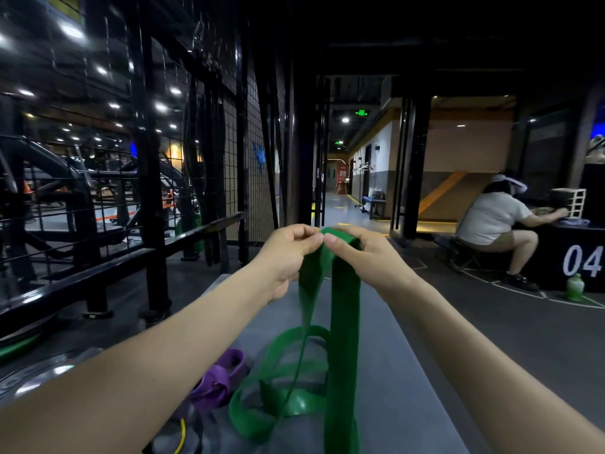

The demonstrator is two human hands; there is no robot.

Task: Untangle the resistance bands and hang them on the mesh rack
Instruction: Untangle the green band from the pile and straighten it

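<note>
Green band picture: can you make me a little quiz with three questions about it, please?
1. True or false: both hands pinch the top of the green band.
2. Which band lies beside the green loops on the grey mat? A) red B) purple C) white
3. Fill in: the black box on the right shows the number ___.

Key: 1 true: the left hand and right hand both pinch it. 2 B, the purple band. 3 the black box reads 04.
</note>
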